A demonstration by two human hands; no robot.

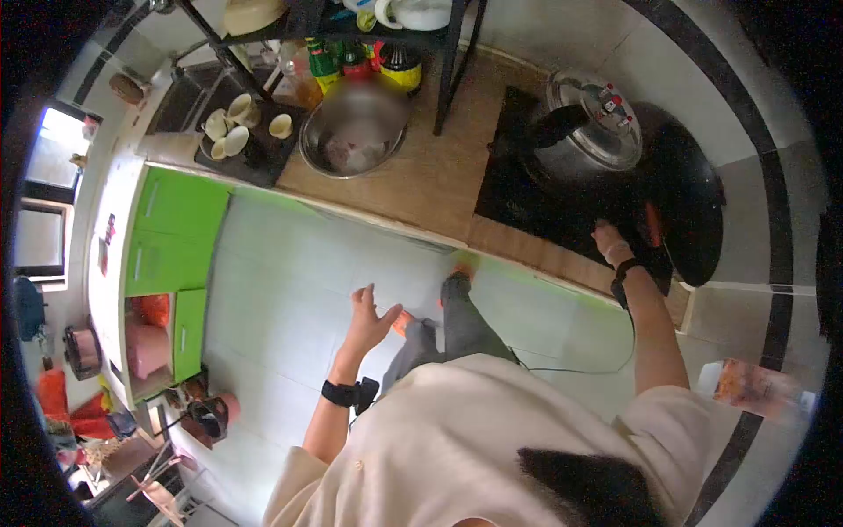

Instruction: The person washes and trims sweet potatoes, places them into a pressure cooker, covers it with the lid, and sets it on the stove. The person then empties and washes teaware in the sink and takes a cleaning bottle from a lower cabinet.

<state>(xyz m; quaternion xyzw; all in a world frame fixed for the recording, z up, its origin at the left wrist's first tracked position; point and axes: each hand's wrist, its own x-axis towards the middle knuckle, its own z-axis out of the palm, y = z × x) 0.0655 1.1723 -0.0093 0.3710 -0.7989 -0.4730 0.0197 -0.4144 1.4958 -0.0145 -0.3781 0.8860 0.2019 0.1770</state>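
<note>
My left hand (372,318) hangs over the floor in front of the counter, its fingers apart and nothing in them. At the front edge of the black stove (562,220), my right hand (610,243) has its fingers curled together against the dark surface. Whatever they may hold there is too small to make out. A silver lidded pot (593,132) with a black handle stands on the stove, beyond my right hand. To the right of that hand lies a dark round wok or lid (694,211), with a reddish handle-like piece (653,224) near it.
On the wooden counter (413,198) are a metal bowl (351,162), partly blurred, several cups (242,109) on a dark mat, and bottles (323,61) under a black rack (351,37). Green cabinets (176,228) stand left. A thin cable (580,371) runs near my legs.
</note>
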